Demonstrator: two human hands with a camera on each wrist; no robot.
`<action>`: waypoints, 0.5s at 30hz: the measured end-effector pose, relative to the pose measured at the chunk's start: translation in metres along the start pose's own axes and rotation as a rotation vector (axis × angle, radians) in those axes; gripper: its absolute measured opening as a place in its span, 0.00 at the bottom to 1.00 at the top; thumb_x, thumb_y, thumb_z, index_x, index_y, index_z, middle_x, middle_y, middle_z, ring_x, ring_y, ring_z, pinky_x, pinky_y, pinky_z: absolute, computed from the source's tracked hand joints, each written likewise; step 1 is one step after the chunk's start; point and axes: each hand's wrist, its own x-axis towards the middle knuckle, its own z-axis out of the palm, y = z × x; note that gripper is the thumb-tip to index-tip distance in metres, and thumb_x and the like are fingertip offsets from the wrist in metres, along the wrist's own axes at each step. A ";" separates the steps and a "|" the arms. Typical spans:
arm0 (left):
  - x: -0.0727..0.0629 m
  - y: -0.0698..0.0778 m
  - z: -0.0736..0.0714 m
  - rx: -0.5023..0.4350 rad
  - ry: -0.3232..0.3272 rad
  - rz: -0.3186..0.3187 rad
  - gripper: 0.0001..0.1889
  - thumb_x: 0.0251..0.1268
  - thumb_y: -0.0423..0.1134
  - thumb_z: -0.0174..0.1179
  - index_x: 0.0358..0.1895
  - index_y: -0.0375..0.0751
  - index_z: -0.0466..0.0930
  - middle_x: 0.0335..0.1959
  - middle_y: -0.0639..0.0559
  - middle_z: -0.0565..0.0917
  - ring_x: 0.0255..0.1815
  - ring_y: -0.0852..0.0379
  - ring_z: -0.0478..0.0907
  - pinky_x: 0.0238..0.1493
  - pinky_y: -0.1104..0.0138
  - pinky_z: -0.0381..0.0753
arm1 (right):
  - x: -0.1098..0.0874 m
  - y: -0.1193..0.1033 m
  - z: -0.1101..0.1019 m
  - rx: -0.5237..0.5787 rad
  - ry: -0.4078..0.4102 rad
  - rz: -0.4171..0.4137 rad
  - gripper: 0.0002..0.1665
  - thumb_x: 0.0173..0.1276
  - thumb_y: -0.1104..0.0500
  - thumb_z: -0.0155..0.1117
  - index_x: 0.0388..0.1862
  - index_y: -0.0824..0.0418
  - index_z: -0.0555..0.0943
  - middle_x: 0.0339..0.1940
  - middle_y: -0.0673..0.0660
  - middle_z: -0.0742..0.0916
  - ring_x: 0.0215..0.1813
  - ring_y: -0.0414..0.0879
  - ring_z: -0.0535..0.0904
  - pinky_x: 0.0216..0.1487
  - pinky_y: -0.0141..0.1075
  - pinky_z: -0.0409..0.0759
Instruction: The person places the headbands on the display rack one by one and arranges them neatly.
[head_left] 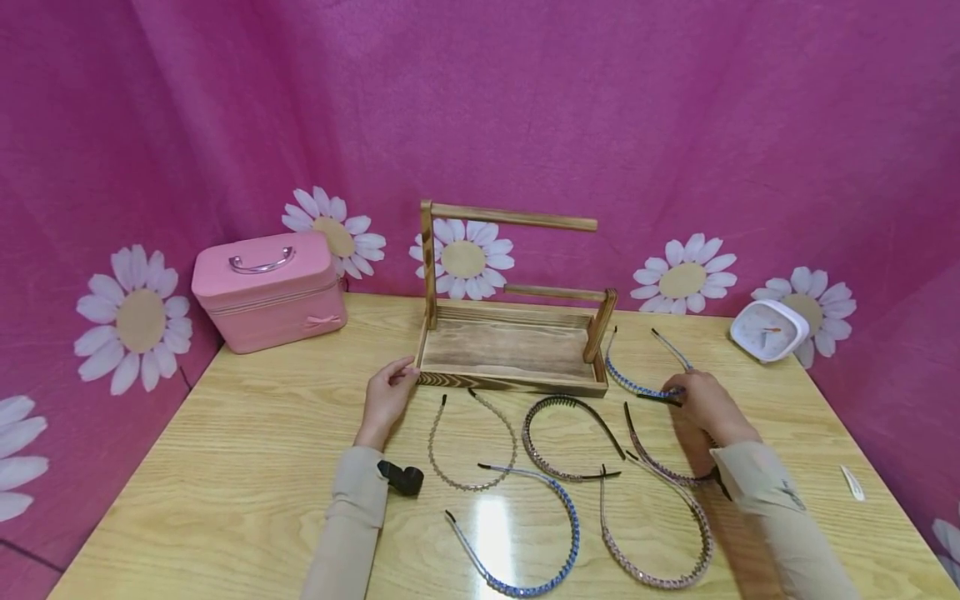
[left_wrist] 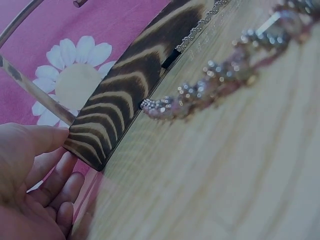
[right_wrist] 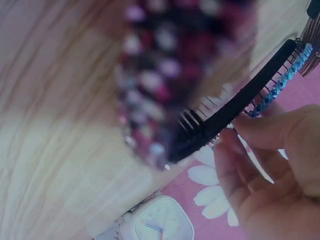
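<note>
A wooden caddy [head_left: 517, 387] with upright posts and rails stands at the back middle. My left hand [head_left: 386, 400] holds its front left corner; in the left wrist view the thumb lies on the dark striped wood. My right hand [head_left: 708, 408] pinches a black toothed headband with pink beads [right_wrist: 150, 95]. One black end [right_wrist: 250, 87] passes between thumb and fingers; its beaded curve is blurred close to the camera. Just behind lies a blue beaded headband [head_left: 633, 386], partly hidden by the hand. I cannot tell whether the fingers touch the blue one.
In front of the caddy lie a clear beaded headband [head_left: 433, 450], a dark headband [head_left: 530, 442], a second blue headband [head_left: 573, 525] and a pink headband [head_left: 656, 581]. A pink case [head_left: 270, 300] stands left, a white clock [head_left: 768, 331] right, a white hair clip [head_left: 852, 483] nearer.
</note>
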 end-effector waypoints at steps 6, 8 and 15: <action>-0.001 0.000 0.001 -0.001 0.011 -0.001 0.16 0.68 0.32 0.58 0.56 0.29 0.80 0.45 0.33 0.83 0.36 0.69 0.72 0.43 0.75 0.71 | -0.008 -0.004 -0.005 -0.037 0.040 0.024 0.11 0.55 0.76 0.63 0.36 0.70 0.86 0.36 0.70 0.86 0.39 0.68 0.81 0.44 0.59 0.79; -0.001 0.000 0.001 -0.003 0.013 0.000 0.16 0.68 0.32 0.57 0.56 0.29 0.80 0.45 0.33 0.83 0.35 0.69 0.72 0.43 0.76 0.71 | -0.010 -0.006 -0.008 -0.055 0.052 0.017 0.10 0.56 0.76 0.64 0.37 0.70 0.86 0.36 0.70 0.86 0.39 0.68 0.81 0.43 0.59 0.79; -0.001 -0.001 0.001 -0.003 0.007 0.010 0.16 0.68 0.32 0.57 0.56 0.28 0.79 0.46 0.32 0.83 0.35 0.71 0.72 0.42 0.77 0.71 | -0.014 -0.016 -0.017 -0.161 0.168 -0.048 0.12 0.54 0.75 0.66 0.36 0.66 0.87 0.35 0.67 0.88 0.33 0.65 0.79 0.31 0.57 0.77</action>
